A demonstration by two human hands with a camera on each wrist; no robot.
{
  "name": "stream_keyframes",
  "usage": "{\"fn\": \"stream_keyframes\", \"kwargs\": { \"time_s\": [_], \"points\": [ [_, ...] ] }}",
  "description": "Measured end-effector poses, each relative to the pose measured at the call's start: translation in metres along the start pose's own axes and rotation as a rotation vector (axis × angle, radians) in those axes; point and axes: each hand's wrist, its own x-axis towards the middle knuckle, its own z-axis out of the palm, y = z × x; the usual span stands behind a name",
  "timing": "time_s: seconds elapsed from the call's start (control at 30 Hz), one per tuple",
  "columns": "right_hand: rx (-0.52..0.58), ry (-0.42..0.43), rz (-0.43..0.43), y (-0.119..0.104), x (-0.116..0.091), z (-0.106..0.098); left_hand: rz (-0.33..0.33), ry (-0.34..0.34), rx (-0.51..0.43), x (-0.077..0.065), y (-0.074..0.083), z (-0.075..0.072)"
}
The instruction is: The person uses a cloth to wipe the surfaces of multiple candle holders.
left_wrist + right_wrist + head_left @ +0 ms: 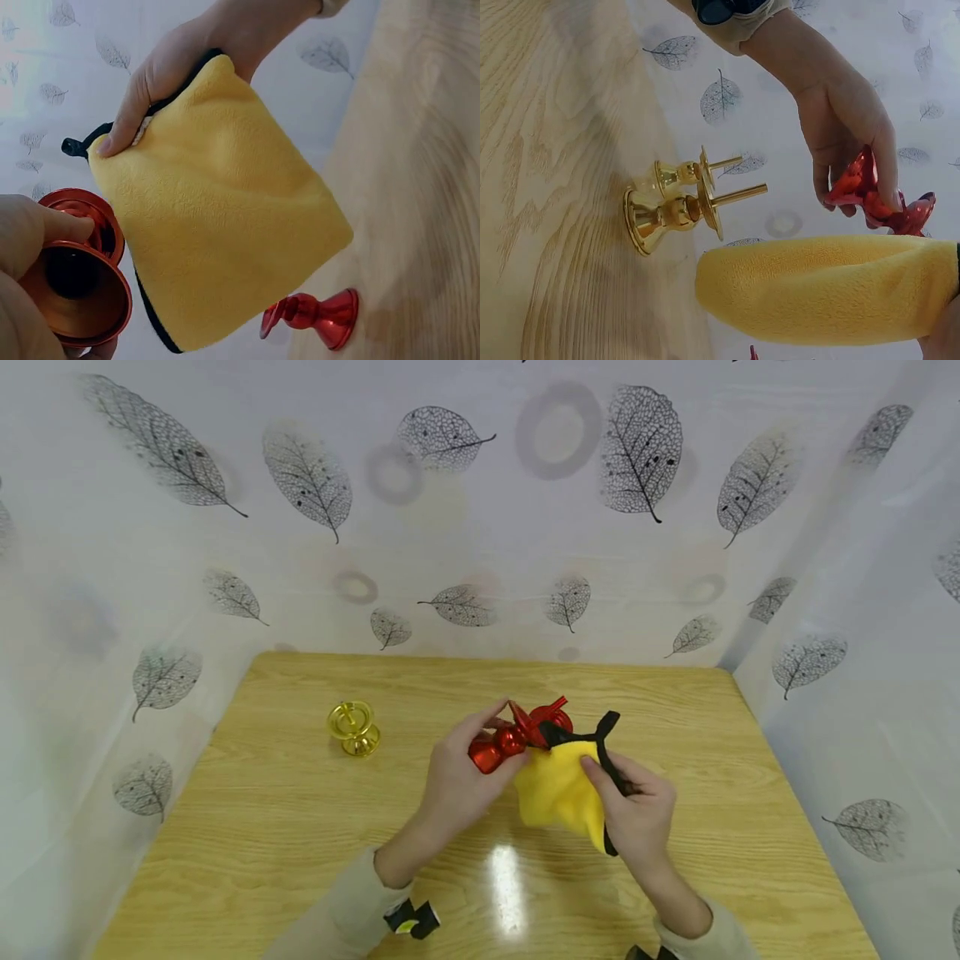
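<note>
My left hand [457,781] grips a shiny red metal candlestick [486,753] by its narrow middle, tilted over the table. Its hollow, flared end [114,322] faces the left wrist camera. In my right hand [643,810] is a yellow plush cloth [558,789] with black edging and a black loop, pinched between thumb and fingers near that edging. The cloth hangs right beside the red candlestick, its upper edge overlapping it in the head view. Another red candlestick [337,319] stands on the table behind the cloth, partly hidden by it.
Gold candlesticks [651,217] with upright spikes stand at the table's left; two show in the right wrist view, overlapping. The wood-grain table [285,827] is bordered by a pale leaf-patterned curtain [480,543] at the back and sides.
</note>
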Motion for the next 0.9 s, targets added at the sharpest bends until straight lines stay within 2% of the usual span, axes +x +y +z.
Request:
{"fn": "stream_keyframes", "kwargs": {
  "time_s": [0.13,0.3,0.47,0.57,0.67,0.73,0.8,0.9],
  "points": [
    [-0.055,0.032,0.057,0.001,0.002,-0.01,0.004,0.062,0.045,0.001,0.0,-0.005],
    [-0.099,0.086,0.046,0.0,0.012,-0.026,0.138,0.098,0.098,0.003,-0.002,-0.01],
    [-0.109,0.127,-0.013,-0.004,0.026,-0.033,0.226,0.077,0.154,0.002,-0.004,-0.011],
    [-0.141,0.104,-0.059,-0.007,0.034,-0.034,0.284,0.036,0.171,0.0,-0.006,-0.01],
    [-0.15,0.023,-0.144,-0.011,0.043,-0.034,0.395,-0.03,0.198,-0.001,-0.007,-0.01],
    [-0.166,-0.072,-0.213,-0.014,0.05,-0.034,0.489,-0.08,0.232,-0.001,-0.008,-0.009],
    [-0.181,-0.192,-0.29,-0.016,0.056,-0.032,0.576,-0.127,0.262,-0.001,-0.009,-0.009],
    [-0.143,-0.417,-0.37,-0.016,0.063,-0.027,0.656,-0.194,0.279,-0.001,-0.008,-0.008]
  ]
}}
